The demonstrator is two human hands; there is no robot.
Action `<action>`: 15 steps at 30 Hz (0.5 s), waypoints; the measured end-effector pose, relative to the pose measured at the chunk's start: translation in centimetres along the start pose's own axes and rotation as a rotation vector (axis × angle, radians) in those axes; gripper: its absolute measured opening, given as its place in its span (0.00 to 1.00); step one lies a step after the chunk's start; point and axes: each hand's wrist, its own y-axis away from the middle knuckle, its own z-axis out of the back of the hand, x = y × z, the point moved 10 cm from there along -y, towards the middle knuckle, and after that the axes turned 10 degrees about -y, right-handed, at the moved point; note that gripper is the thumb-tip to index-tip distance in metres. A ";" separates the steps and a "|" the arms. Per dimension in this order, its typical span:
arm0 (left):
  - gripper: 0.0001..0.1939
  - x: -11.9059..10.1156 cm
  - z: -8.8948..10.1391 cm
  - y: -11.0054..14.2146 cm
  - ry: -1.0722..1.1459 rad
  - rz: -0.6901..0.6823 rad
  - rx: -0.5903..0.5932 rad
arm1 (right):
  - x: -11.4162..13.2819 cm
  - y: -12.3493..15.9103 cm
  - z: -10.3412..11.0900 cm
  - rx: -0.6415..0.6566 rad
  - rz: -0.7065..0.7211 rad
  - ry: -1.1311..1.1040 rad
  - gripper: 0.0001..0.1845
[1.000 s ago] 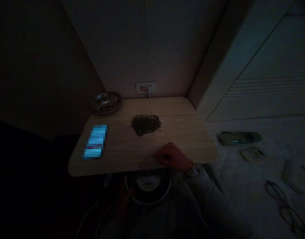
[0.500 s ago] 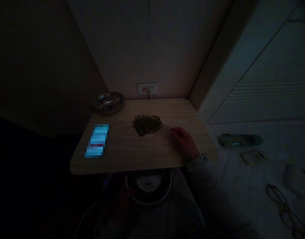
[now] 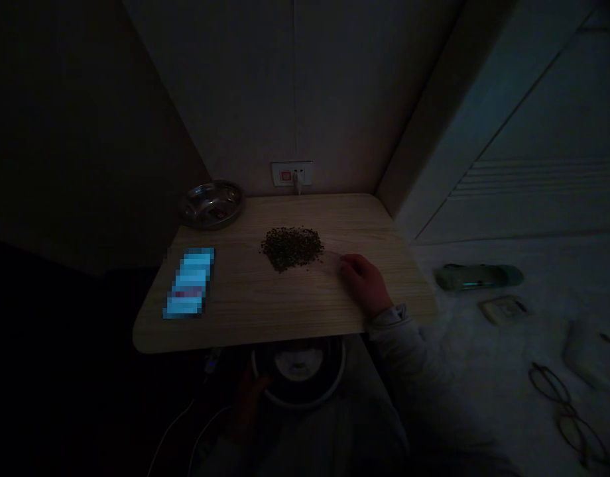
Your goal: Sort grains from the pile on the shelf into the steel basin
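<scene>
A heap of small dark grains (image 3: 291, 248) lies in the middle of a small wooden table (image 3: 265, 311). My right hand (image 3: 365, 283) rests on the table just right of the heap, fingers curled. They pinch a thin, faintly see-through piece (image 3: 329, 260) whose edge reaches the heap. Below the table's front edge sits a white bowl (image 3: 299, 371) with a few grains inside. My left hand (image 3: 250, 392), very dim, grips its left rim.
A lit phone (image 3: 189, 283) lies at the table's left. A metal dish (image 3: 211, 203) stands at the back left, under a wall socket (image 3: 291, 173). On the pale surface to the right lie a green bottle (image 3: 477, 275), a small box (image 3: 504, 307) and glasses (image 3: 566, 411).
My right hand has moved from the table's front edge above the bowl back up to the right side of the heap. The left hand and the bowl have stayed where they were.
</scene>
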 end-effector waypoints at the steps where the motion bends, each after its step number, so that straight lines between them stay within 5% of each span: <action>1: 0.29 0.1 0.0 -0.1 -0.001 0.002 0.007 | 0.0 0.0 -0.1 0.009 -0.001 0.011 0.14; 15: 0.27 0.2 0.1 -0.8 0.004 -0.075 0.025 | 0.7 0.4 -1.3 0.112 0.040 0.139 0.13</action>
